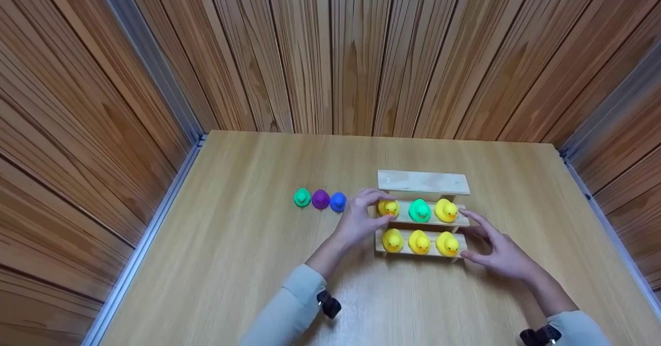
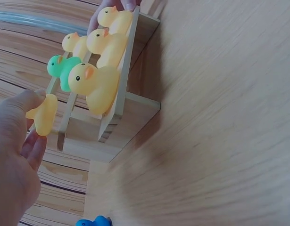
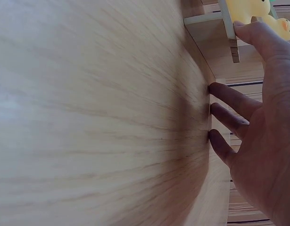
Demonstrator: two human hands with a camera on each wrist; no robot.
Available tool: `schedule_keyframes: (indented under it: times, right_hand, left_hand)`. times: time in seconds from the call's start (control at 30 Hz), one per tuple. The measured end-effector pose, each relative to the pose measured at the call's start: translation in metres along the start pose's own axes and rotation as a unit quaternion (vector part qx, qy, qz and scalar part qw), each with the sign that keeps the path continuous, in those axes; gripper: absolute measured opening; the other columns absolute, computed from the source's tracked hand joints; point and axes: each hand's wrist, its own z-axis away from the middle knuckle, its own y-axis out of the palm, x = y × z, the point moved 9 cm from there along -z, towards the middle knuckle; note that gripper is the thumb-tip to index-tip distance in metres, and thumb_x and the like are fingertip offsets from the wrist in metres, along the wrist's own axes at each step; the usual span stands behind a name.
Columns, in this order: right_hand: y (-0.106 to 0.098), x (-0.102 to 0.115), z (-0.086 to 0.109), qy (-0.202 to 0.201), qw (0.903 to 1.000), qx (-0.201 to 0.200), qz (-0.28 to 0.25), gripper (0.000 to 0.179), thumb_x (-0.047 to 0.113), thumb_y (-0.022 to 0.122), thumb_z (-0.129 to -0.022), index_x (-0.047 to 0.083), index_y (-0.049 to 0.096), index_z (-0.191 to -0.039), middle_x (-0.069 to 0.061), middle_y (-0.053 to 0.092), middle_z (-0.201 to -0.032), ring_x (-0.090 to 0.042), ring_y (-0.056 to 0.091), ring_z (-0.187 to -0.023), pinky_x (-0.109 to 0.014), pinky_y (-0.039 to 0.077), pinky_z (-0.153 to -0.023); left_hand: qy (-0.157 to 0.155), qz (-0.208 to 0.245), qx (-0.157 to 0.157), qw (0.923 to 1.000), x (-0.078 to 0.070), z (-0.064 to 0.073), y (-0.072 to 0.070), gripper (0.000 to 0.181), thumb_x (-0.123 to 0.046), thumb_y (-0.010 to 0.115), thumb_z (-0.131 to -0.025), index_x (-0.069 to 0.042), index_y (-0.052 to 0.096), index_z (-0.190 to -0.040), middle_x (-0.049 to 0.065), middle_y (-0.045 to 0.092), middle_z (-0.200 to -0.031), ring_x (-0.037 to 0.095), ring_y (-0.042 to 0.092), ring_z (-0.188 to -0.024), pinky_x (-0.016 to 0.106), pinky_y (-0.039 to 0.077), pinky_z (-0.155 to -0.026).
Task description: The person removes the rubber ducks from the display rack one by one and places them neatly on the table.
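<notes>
A small wooden stepped rack point(image 1: 424, 182) bears toy ducks on its lower two tiers. My left hand point(image 1: 360, 214) pinches a yellow rubber duck point(image 2: 46, 114) between thumb and fingers at the left end of the middle tier. Beside that duck sit a green duck point(image 1: 419, 210) and another yellow duck point(image 1: 445, 210). Several yellow ducks fill the front tier, the middle one point(image 1: 419, 242) among them. At the rack's right end my right hand point(image 1: 503, 253) has its fingers spread, thumb point(image 3: 244, 30) right at the front tier's end.
Left of the rack, a green duck point(image 1: 302, 197), a purple duck point(image 1: 320, 199) and a blue duck point(image 1: 338, 202) stand in a row on the wooden table point(image 1: 232, 263). The rack's top tier holds no ducks. Wood-panelled walls point(image 1: 356, 51) enclose the table's back and sides.
</notes>
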Motion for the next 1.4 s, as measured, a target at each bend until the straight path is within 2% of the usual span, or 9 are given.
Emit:
schedule_keyframes:
  times: [0.13,0.2,0.37,0.57,0.8,1.03,1.1,1.27,1.4]
  right_hand:
    - [0.002,0.001,0.001,-0.003,0.9999,0.004,-0.01,0.096,0.037,0.084,-0.103,0.035,0.025,-0.179,-0.021,0.062,-0.166,-0.045,0.056,-0.155,-0.072,0.038,-0.131]
    - [0.002,0.002,0.001,-0.004,0.9999,0.006,-0.013,0.096,0.036,0.084,-0.103,0.035,0.024,-0.179,-0.021,0.062,-0.166,-0.045,0.056,-0.154,-0.082,0.035,-0.127]
    - [0.002,0.001,0.002,-0.003,1.0,0.006,-0.007,0.096,0.035,0.084,-0.104,0.035,0.024,-0.179,-0.019,0.062,-0.166,-0.023,0.059,-0.154,-0.081,0.036,-0.127]
    - [0.001,0.003,0.002,-0.006,0.9997,0.008,-0.022,0.096,0.033,0.084,-0.104,0.033,0.024,-0.179,-0.024,0.058,-0.169,-0.046,0.057,-0.155,-0.078,0.036,-0.128]
    - [-0.001,0.004,0.004,-0.014,0.9999,0.0,-0.005,0.095,0.033,0.084,-0.103,0.03,0.027,-0.179,-0.02,0.065,-0.163,-0.046,0.06,-0.151,-0.026,0.043,-0.126]
    - [0.0,0.004,0.002,-0.016,0.9997,0.008,-0.015,0.096,0.031,0.083,-0.104,0.028,0.023,-0.18,-0.025,0.059,-0.167,-0.052,0.058,-0.153,-0.081,0.038,-0.126]
    - [0.0,0.003,0.002,-0.016,0.9996,0.01,-0.021,0.097,0.03,0.083,-0.105,0.029,0.022,-0.18,-0.026,0.056,-0.169,-0.052,0.056,-0.154,-0.084,0.035,-0.125]
    - [0.001,0.002,-0.001,-0.018,0.9992,0.016,-0.031,0.096,0.031,0.082,-0.105,0.03,0.022,-0.18,-0.027,0.045,-0.177,-0.053,0.054,-0.156,-0.083,0.033,-0.126]
    - [0.0,0.001,-0.001,-0.018,0.9994,0.015,-0.025,0.095,0.032,0.082,-0.105,0.031,0.024,-0.179,-0.024,0.044,-0.179,-0.049,0.056,-0.156,-0.05,0.045,-0.132]
  left_hand:
    - [0.014,0.001,-0.006,0.9999,0.001,0.004,-0.007,0.033,-0.014,0.087,-0.1,-0.011,0.081,-0.132,0.008,0.08,-0.137,0.027,0.072,-0.134,0.037,0.063,-0.116]
    - [0.018,-0.001,-0.007,0.9998,0.003,0.006,-0.011,0.034,-0.014,0.088,-0.1,-0.012,0.081,-0.132,0.008,0.08,-0.137,0.027,0.072,-0.134,0.038,0.063,-0.116]
    - [0.014,-0.008,-0.016,0.9997,0.011,0.011,-0.024,0.034,-0.013,0.088,-0.099,-0.01,0.082,-0.132,0.009,0.082,-0.134,0.027,0.073,-0.13,0.041,0.063,-0.115]
    - [0.004,-0.007,-0.032,0.9995,0.022,0.018,-0.042,0.032,-0.011,0.088,-0.098,-0.009,0.082,-0.13,0.011,0.081,-0.131,0.03,0.072,-0.128,0.05,0.064,-0.113]
    - [0.0,-0.004,-0.048,0.9988,0.036,0.028,-0.061,0.034,-0.007,0.09,-0.096,-0.007,0.082,-0.129,0.014,0.08,-0.131,0.032,0.072,-0.124,0.053,0.067,-0.107]
    - [-0.017,0.0,-0.052,0.9985,0.056,0.04,-0.07,0.036,-0.004,0.089,-0.096,-0.005,0.08,-0.13,0.015,0.078,-0.135,0.034,0.072,-0.129,0.043,0.065,-0.112]
    - [-0.03,0.002,-0.05,0.9983,0.064,0.043,-0.07,0.035,-0.004,0.088,-0.096,-0.006,0.08,-0.131,0.015,0.078,-0.136,0.034,0.071,-0.133,0.044,0.064,-0.115]
    - [-0.033,-0.003,-0.05,0.9982,0.077,0.049,-0.069,0.034,-0.003,0.088,-0.096,-0.005,0.079,-0.129,0.016,0.077,-0.135,0.035,0.072,-0.132,0.047,0.064,-0.115]
    - [-0.024,-0.016,-0.049,0.9984,0.083,0.051,-0.067,0.033,-0.005,0.089,-0.096,-0.005,0.08,-0.128,0.015,0.078,-0.134,0.036,0.072,-0.13,0.049,0.063,-0.116]
